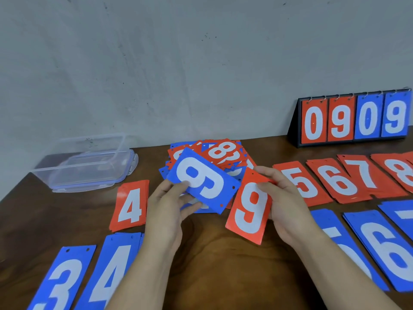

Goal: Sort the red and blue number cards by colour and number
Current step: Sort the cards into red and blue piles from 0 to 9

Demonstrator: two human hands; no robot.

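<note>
My left hand (172, 204) holds a blue 9 card (202, 179), turned sideways above the table. My right hand (283, 198) pinches a red 9 card (249, 211) by its edge, upright. Behind them lies a mixed pile of red and blue cards (223, 153) with a red 8 on top. Red stacks lie in a row: 4 (130, 208), 5 (301, 182), 6 (337, 180), 7 (362, 173), 8 (400, 168). Blue stacks lie nearer me: 3 (63, 278), 4 (111, 269), 5 (344, 242), 6 (384, 245), 7 (400, 211).
A clear plastic box (87, 162) stands at the back left of the wooden table (223, 265). A flip scoreboard (353, 119) showing 0 9 0 9 stands at the back right against the grey wall.
</note>
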